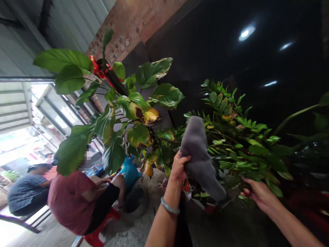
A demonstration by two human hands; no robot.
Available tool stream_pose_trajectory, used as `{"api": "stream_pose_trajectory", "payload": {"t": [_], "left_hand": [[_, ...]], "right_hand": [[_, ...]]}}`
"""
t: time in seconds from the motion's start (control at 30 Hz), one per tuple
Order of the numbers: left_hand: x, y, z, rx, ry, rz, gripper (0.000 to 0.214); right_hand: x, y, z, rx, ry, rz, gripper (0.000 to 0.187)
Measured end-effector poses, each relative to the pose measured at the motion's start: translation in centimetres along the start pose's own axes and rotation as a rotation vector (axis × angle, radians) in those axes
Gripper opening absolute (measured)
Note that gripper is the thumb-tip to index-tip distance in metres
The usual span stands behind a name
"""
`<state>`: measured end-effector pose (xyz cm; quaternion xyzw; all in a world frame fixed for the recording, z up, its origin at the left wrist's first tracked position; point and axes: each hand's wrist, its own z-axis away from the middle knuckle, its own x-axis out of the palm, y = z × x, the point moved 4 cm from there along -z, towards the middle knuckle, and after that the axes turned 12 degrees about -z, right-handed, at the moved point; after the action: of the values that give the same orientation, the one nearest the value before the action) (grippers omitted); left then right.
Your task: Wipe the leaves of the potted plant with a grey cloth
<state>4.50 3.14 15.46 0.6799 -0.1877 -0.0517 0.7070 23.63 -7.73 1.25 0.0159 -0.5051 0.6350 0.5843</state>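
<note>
My left hand, with a pale green bangle on its wrist, is closed on a grey cloth that hangs in front of the plants. To the right, my right hand pinches at the lower stems or leaves of a bushy green plant with many small leaflets; what exactly lies between its fingers is too dark to tell. Left of the cloth stands a large-leaved plant, some of its leaves yellow and brown at the edges. A red ribbon is tied near its top.
A person in a dark red shirt sits on a red stool at the lower left. Behind is another person in blue. A blue bag-like object and a grey bucket stand by the plants. A dark glossy wall rises behind.
</note>
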Motion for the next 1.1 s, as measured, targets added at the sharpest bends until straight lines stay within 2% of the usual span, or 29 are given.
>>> {"api": "stream_pose_trajectory", "payload": {"t": [0.07,0.1,0.13,0.23,0.3,0.37,0.43,0.53,0.6,0.67,0.73,0.8,0.87,0.9,0.97,1.03,1.1], "left_hand": [[-0.3,-0.9,-0.3,0.006,0.094,0.008,0.04],[-0.3,-2.0,0.1,-0.034,0.089,-0.039,0.038],[-0.2,-3.4,0.7,-0.105,0.043,-0.111,0.034],[0.1,-7.4,3.8,-0.362,-0.204,-0.368,0.031],[0.4,-7.8,5.1,-0.413,-0.325,-0.477,0.034],[0.8,-6.1,4.9,-0.337,-0.352,-0.476,0.034],[1.2,-3.3,3.4,-0.199,-0.28,-0.364,0.032],[1.2,-0.3,0.6,0.008,-0.047,-0.172,0.035],[1.0,-0.6,-0.2,0.072,0.061,-0.16,0.034],[0.9,-2.6,0.3,0.032,0.068,-0.272,0.03],[0.8,-5.4,1.8,-0.11,-0.032,-0.431,0.029],[0.9,-7.5,3.8,-0.254,-0.228,-0.543,0.03],[1.2,-7.4,5.0,-0.271,-0.4,-0.588,0.033],[1.3,-6.5,5.0,-0.22,-0.432,-0.59,0.034],[1.4,-3.9,3.7,-0.055,-0.336,-0.553,0.036],[0.9,-1.3,1.7,0.107,-0.127,-0.471,0.039],[0.3,-0.3,0.1,0.203,0.05,-0.398,0.043]], "right_hand": [[0.1,-0.1,0.1,0.0,-0.003,-0.004,0.02],[0.1,-0.1,0.1,0.002,-0.002,-0.005,0.019],[0.0,-0.1,0.0,0.005,0.0,-0.005,0.018],[-0.5,0.1,-0.3,0.014,0.018,0.003,0.021],[-0.7,0.1,-0.5,0.014,0.013,0.005,0.026],[-0.5,0.2,-0.4,0.016,-0.011,0.005,0.03],[-0.2,0.1,-0.1,0.019,-0.033,0.005,0.029],[0.2,-0.2,0.3,0.019,-0.03,0.011,0.023],[0.2,-0.3,0.4,0.016,-0.016,0.02,0.024],[0.1,-0.2,0.3,0.016,-0.005,0.028,0.024],[-0.2,-0.1,0.0,0.021,0.003,0.03,0.024],[-0.5,0.0,-0.2,0.024,0.011,0.027,0.023],[-0.6,0.0,-0.3,0.022,0.01,0.015,0.022],[-0.6,0.0,-0.3,0.02,0.004,0.009,0.022],[-0.4,0.0,-0.3,0.017,-0.009,0.001,0.023],[-0.2,-0.1,-0.2,0.015,-0.014,0.005,0.022],[-0.1,-0.1,0.0,0.012,-0.009,0.014,0.02]]}}
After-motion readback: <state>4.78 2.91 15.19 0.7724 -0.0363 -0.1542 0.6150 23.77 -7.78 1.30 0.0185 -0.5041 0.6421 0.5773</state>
